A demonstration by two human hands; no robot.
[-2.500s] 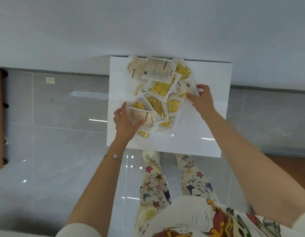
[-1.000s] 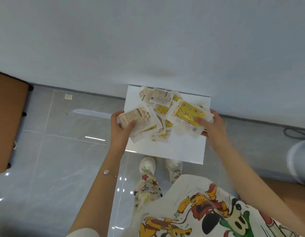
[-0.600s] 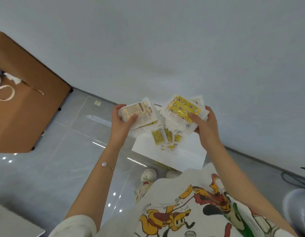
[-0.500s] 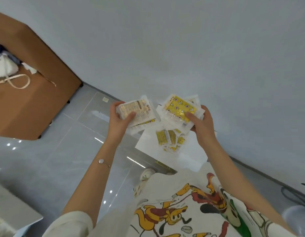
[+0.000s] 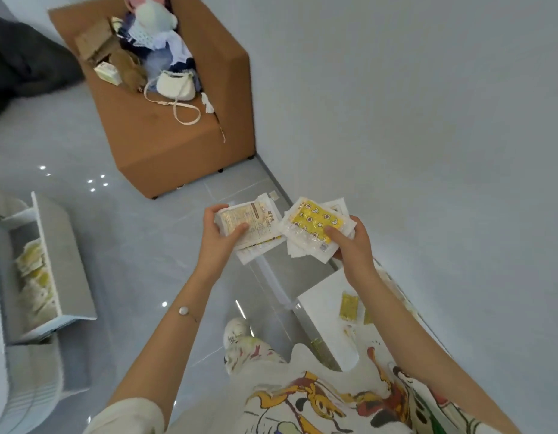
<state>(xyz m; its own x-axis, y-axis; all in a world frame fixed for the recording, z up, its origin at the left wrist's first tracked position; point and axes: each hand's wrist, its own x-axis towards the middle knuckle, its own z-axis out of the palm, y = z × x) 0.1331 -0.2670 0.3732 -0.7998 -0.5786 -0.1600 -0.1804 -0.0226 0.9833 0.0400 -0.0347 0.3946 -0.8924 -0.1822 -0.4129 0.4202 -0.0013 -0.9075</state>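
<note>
My left hand (image 5: 219, 239) grips a stack of white packets (image 5: 255, 219) with printed backs up, thumb on top. My right hand (image 5: 349, 245) grips a second stack of packets (image 5: 315, 223), the top one yellow with stars and moons. Both stacks are held in the air at chest height, side by side and just touching. Below my right forearm stands a small white table (image 5: 321, 302) with a few yellow packets (image 5: 349, 306) left on it.
A white open drawer box (image 5: 61, 261) with several similar packets inside sits on the grey tiled floor at the left. A brown cube seat (image 5: 177, 133) by the white wall carries a white handbag (image 5: 177, 86) and clothes. My shoe (image 5: 237, 332) shows below.
Both hands lifted their stacks of packets off the white table. My view swung left, bringing the brown seat and the drawer box into sight.
</note>
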